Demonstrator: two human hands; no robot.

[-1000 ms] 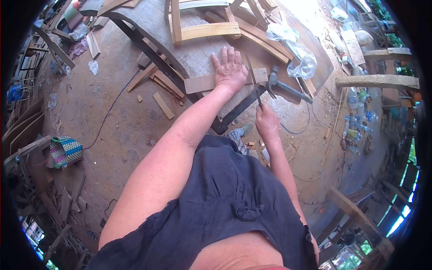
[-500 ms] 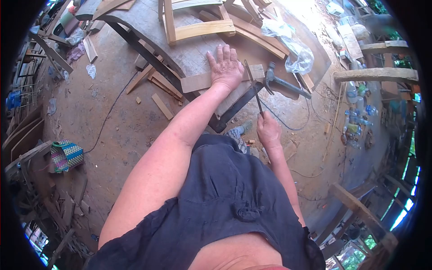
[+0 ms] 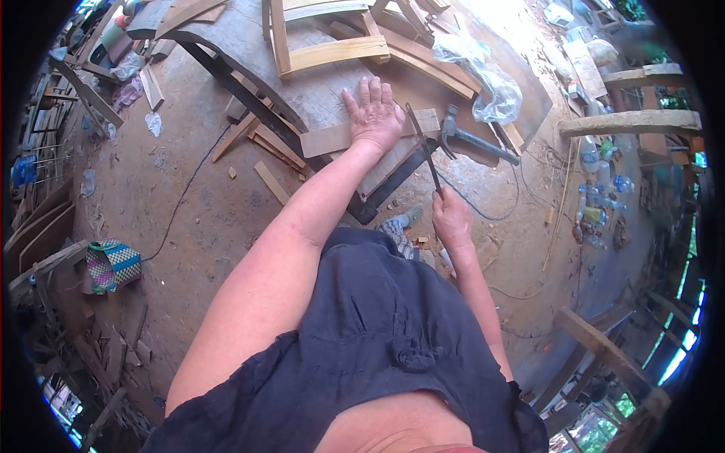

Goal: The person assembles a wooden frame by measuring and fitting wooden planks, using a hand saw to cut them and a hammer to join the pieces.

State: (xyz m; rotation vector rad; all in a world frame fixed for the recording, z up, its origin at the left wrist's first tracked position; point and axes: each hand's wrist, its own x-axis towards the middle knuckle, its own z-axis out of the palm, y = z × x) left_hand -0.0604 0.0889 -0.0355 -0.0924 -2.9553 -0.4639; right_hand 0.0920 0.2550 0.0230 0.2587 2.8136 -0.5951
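My left hand (image 3: 375, 121) lies flat with its fingers stretched over a short wooden board (image 3: 325, 141), pressing it on the workbench top. In my right hand (image 3: 452, 217) is the handle end of a handsaw (image 3: 424, 143), seen almost edge-on as a long, narrow dark blade. The blade crosses the board near its right end, pointing away from me; how deep it sits in the wood cannot be made out. Just right of the board lies a claw hammer (image 3: 477, 139), its head near the board's end.
Behind my left hand stands a wooden frame (image 3: 336, 54) with loose planks beside it. A clear plastic bag (image 3: 498, 102) lies at the bench's right. Wood offcuts (image 3: 272, 182) and a cord (image 3: 185, 186) are on the floor. A woven basket (image 3: 113, 264) stands at left.
The view has shifted slightly. My left hand still rests on the board, and my right hand keeps its grip on the saw, with little visible movement.
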